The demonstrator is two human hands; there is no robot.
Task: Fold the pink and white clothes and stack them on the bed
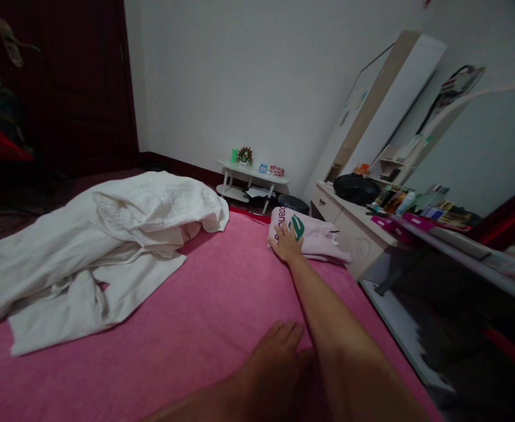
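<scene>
My right hand (286, 242) reaches out to the far right corner of the bed, its fingers spread over a folded light pink sweatshirt (317, 237) with dark lettering and a green print. It rests on top of the sweatshirt without gripping it. Nearer to me, my left hand (279, 349) is low over the pink bed cover (213, 305), palm down, its fingers stretched forward and the thumb apart, holding nothing. A crumpled white garment (152, 208) is spread over the left side of the bed, with loose folds.
Beyond the bed stands a small white table (251, 171) with a flower pot (244, 155) and small items. A dresser (354, 217) lines the right side, carrying a black bag (356, 187) and bottles. At the back left is a dark door (64, 88).
</scene>
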